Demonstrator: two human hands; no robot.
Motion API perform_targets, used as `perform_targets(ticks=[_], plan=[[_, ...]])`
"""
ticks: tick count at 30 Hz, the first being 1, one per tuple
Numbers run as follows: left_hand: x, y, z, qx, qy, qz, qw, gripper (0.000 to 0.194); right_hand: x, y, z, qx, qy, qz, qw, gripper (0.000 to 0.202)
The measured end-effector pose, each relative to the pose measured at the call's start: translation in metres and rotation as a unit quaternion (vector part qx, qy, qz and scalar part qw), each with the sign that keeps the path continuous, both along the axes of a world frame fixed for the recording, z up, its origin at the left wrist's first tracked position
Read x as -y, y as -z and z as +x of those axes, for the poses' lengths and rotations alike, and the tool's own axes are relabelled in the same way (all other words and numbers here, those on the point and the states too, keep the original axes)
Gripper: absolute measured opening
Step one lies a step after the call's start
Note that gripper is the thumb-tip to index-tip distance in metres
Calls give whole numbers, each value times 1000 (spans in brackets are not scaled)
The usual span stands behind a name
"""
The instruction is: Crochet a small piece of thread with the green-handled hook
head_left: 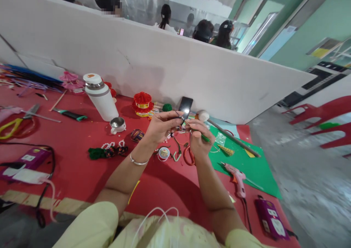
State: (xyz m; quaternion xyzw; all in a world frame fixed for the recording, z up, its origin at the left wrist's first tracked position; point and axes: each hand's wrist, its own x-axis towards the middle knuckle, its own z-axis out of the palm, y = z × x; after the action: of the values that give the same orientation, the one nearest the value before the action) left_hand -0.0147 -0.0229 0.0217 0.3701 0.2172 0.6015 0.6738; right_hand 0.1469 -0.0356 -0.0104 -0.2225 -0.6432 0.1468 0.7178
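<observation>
- left hand (161, 125) pinched shut on small beaded piece (179, 125), held above red table (82, 145)
- right hand (199, 138) closed on green tool (205, 138), tip at the piece
- risk: beads may slip off; glue gun (238, 178) near right elbow may get knocked

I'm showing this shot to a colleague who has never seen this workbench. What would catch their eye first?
Probably the two hands meeting at the centre: the left hand and right hand pinch a small beaded piece between fingertips above the red table. Next, the white flask standing behind to the left, and the pink glue gun lying by the green sheet on the right.
</observation>
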Motion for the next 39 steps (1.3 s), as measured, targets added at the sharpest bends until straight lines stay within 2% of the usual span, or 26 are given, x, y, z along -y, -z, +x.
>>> perform_targets(ticks=[6, 13, 23, 31, 36, 39], plan=[[3, -2, 1, 16, 0, -1, 1000, 34, 1, 1, -4, 11, 14, 17, 1000, 21], [7, -7, -1, 37, 48, -30, 998, 33, 2, -6, -2, 76, 55, 64, 993, 26], [5, -4, -2, 14, -3, -34, 999, 33, 4, -10, -5, 65, 59, 55, 995, 22], [6, -8, -5, 11, 14, -7, 1000, 28, 7, -14, -3, 83, 45, 45, 995, 23], [3, -2, -8, 11, -4, 32, 999, 20, 8, -11, -4, 60, 19, 28, 998, 22], [1, 1, -8, 10, 2, 34, 999, 22, 7, -9, -4, 52, 22, 11, 998, 26]])
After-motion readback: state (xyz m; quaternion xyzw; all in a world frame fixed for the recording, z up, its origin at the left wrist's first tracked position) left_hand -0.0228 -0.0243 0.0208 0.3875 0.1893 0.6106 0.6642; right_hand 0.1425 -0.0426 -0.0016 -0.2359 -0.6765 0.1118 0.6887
